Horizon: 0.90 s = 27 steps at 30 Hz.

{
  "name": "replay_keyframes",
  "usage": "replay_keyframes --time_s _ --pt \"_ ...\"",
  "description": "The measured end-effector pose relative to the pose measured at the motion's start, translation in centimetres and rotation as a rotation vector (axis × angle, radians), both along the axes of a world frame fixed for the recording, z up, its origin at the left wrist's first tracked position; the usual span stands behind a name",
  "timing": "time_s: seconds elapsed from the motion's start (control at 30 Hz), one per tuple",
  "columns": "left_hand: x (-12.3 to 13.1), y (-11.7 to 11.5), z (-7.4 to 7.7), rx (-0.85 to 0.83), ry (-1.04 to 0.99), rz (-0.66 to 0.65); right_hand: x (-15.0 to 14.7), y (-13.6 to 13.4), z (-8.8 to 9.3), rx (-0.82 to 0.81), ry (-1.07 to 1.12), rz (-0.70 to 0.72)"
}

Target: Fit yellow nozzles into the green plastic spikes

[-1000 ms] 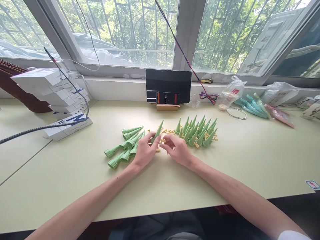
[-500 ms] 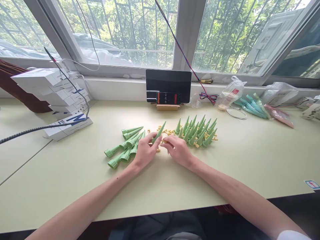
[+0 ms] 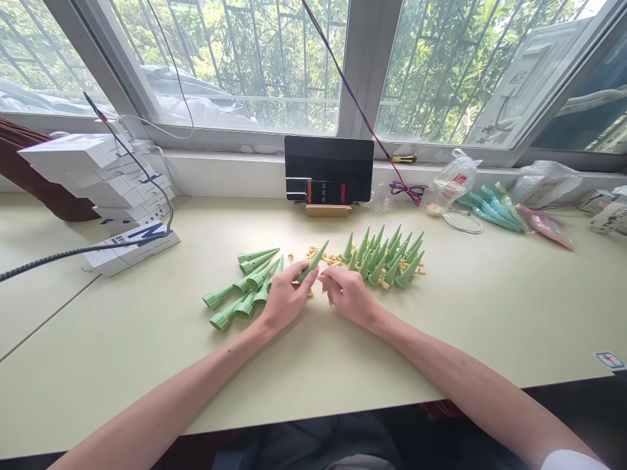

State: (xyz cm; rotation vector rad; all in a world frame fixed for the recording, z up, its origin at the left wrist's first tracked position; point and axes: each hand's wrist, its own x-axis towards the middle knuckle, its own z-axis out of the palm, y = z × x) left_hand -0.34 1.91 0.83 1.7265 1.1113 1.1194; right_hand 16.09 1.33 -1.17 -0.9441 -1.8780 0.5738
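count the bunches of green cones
2: a lying bunch left of the left hand, a standing bunch beyond the right hand; the left hand holds one more cone.

— What's at the hands?
— I see the left hand (image 3: 287,297) pinching a green cone (image 3: 312,262), its tip tilted up and away. The right hand (image 3: 350,297) has its fingertips at the cone's wide end.
— Around them?
— I make out lying cones (image 3: 245,284) on the left and upright cones (image 3: 386,258) on the right, all on the table (image 3: 441,339).
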Motion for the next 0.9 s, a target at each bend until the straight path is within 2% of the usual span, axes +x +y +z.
replay_keyframes --time_s 0.3,0.6,0.9 --pt "-0.03 0.08 -0.41 0.040 -0.016 -0.051 0.18 0.05 -0.37 -0.062 -0.029 -0.020" --pt "-0.05 0.11 -0.58 0.062 0.024 -0.081 0.18 -0.06 -0.01 -0.091 0.013 -0.043" --pt "-0.31 -0.03 -0.31 0.167 0.095 -0.190 0.11 -0.21 0.30 -0.072 0.034 -0.052"
